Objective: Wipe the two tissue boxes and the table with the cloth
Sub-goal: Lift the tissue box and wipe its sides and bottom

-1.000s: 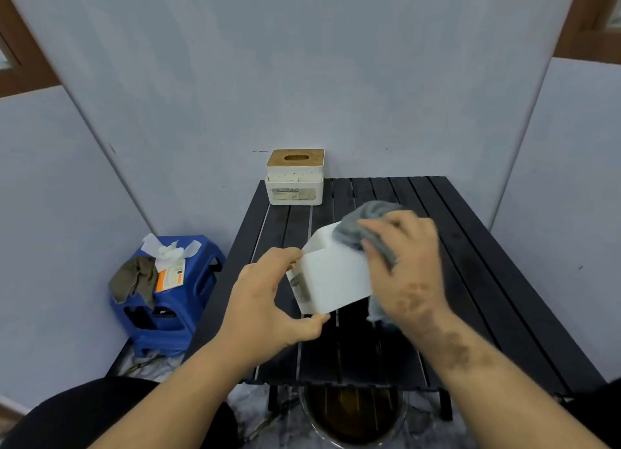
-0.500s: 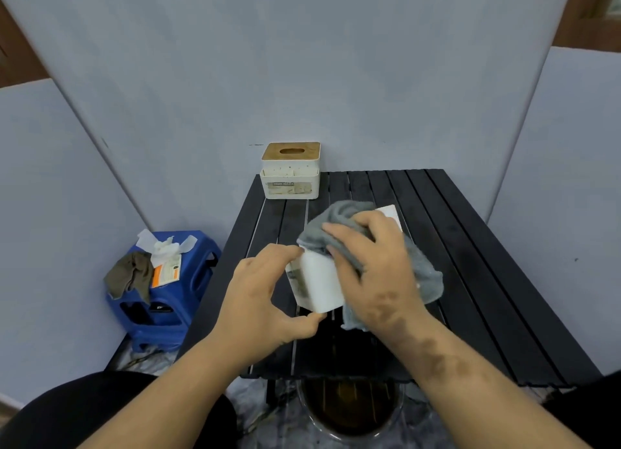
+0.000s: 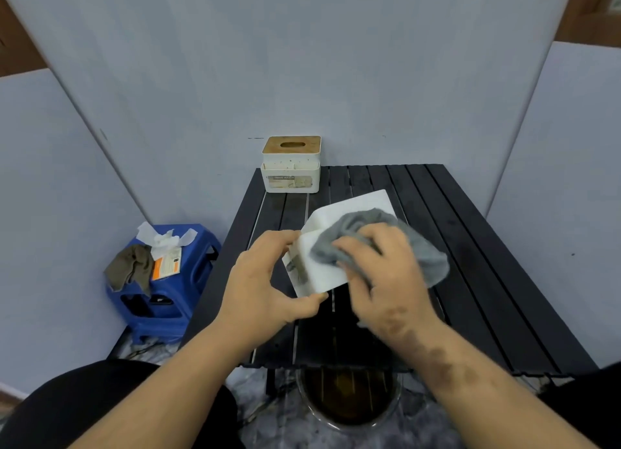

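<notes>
The left hand (image 3: 258, 280) grips the near end of a plain white rectangular tissue box (image 3: 331, 243), thumb under its lower corner and fingers curled over the top edge, holding it tilted above the black slatted table (image 3: 470, 263). The right hand (image 3: 386, 277) clutches a crumpled grey cloth (image 3: 376, 237) and presses it against the box's upper face. At the table's far left corner stands a second white tissue box with a wooden lid (image 3: 291, 164), well apart from the hands. Left of the table, a blue plastic stool (image 3: 188, 280) carries crumpled white tissues and a brown rag (image 3: 131, 268)
</notes>
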